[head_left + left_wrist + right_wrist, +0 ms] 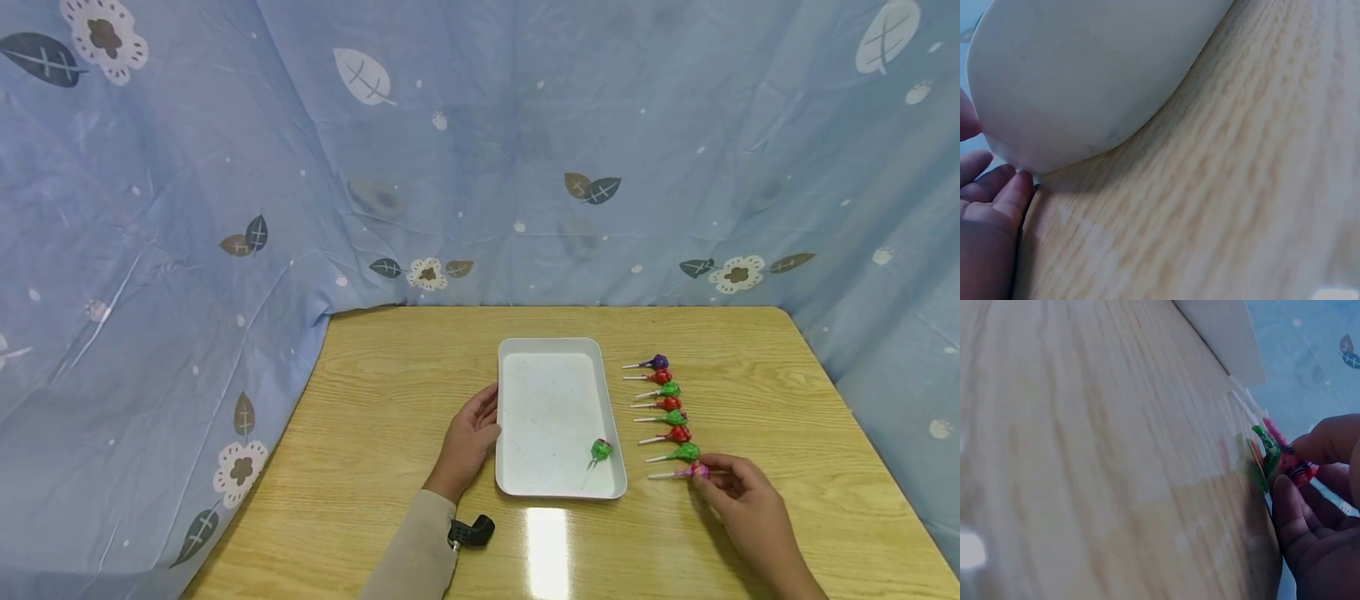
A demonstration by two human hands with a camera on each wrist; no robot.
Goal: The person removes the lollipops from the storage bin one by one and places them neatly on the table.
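On the right of the head view, my right hand (750, 508) pinches a pink-wrapped lollipop (681, 474) by its head between thumb and fingers. Its white stick points left. This lollipop is the nearest of a column, with a green lollipop (684, 452) just behind it. My left hand (467, 437) rests against the outer left side of a white tray (555, 392), relaxed fingers and thumb touching its wall. Inside the tray, near the front right corner, lies one green lollipop (601, 451). The left wrist view shows the fingertips (1021, 181) at the tray's lower edge.
Behind the green one stand more lollipops in the column: a red lollipop (678, 434), several other red and green ones, and a purple lollipop (658, 362) farthest back. A blue patterned curtain (480, 150) surrounds the wooden table (390, 367). A black wrist mount (472, 531) sits by the left sleeve.
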